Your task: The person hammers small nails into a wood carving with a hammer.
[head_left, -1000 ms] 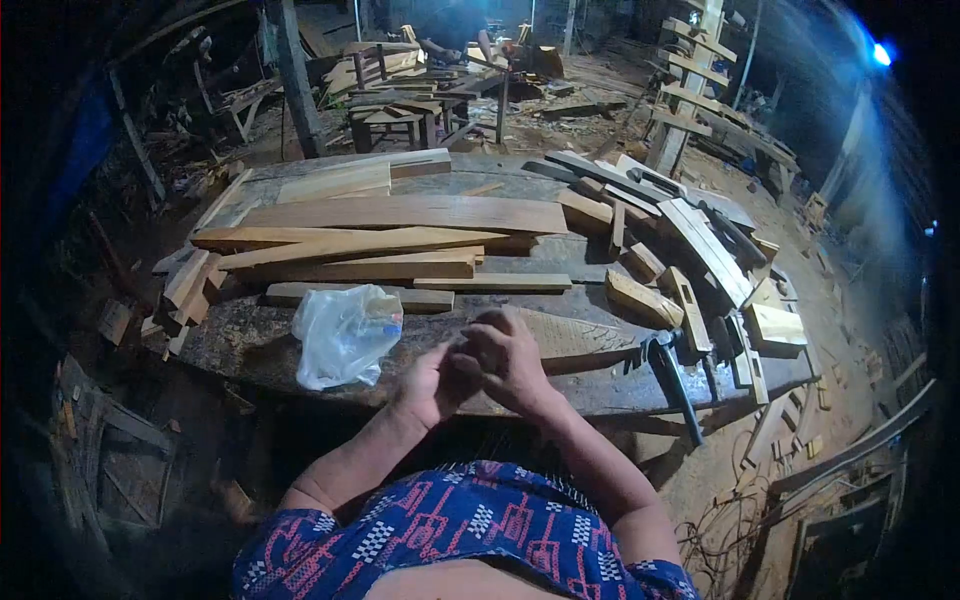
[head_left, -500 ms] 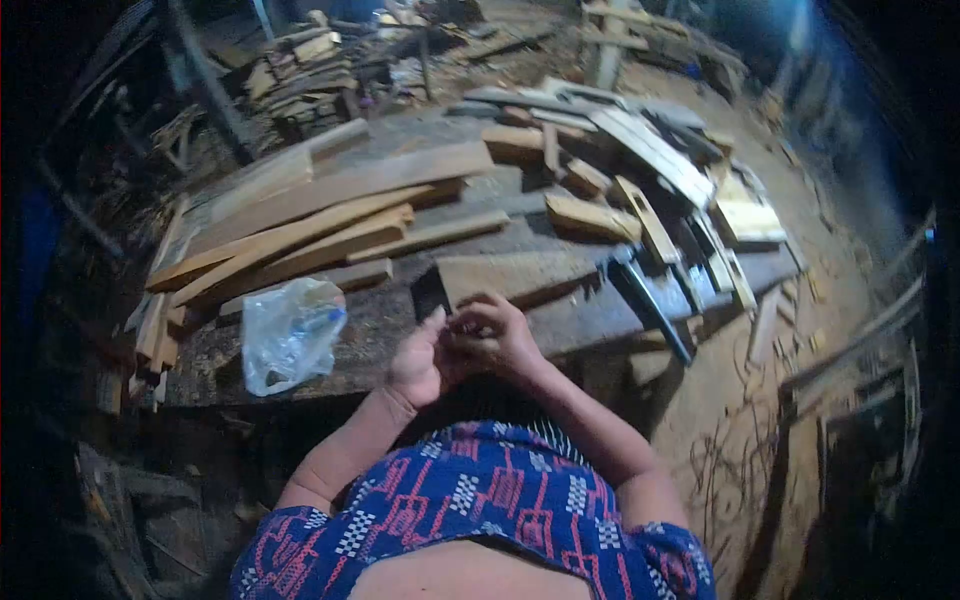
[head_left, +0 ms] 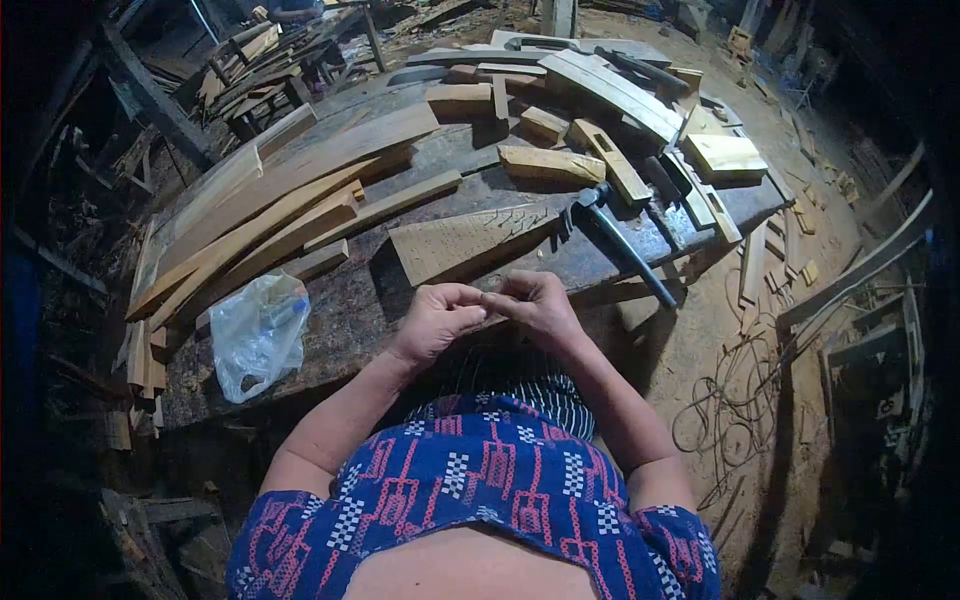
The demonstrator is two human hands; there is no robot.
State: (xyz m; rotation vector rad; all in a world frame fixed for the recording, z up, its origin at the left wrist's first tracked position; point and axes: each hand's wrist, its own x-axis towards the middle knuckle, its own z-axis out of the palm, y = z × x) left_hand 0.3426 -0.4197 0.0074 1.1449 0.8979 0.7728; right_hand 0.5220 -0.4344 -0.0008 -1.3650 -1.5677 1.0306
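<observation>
My left hand [head_left: 437, 322] and my right hand [head_left: 540, 308] meet fingertip to fingertip in front of my body, at the near edge of the workbench [head_left: 345, 335]. Both are closed in a pinch; whatever sits between the fingertips is too small to make out. Just beyond them lies a wide, tapered wooden board [head_left: 465, 240]. A clear plastic bag [head_left: 258, 335] with something inside rests left of my left hand. To the right, a metal clamp with a long bar [head_left: 630, 250] lies across the bench edge.
Long wooden planks [head_left: 300, 215] lie on the bench's left side. Shorter blocks [head_left: 550, 163], a wooden hand plane [head_left: 612, 160] and pale boards [head_left: 610, 95] are on the right. Coiled cable or wire [head_left: 735, 410] lies on the floor at right. Scrap wood is stacked behind.
The view has shifted, so the bench things appear further left and higher. My hands have gone from overlapping, with the right fingers curled over, to a fingertip pinch.
</observation>
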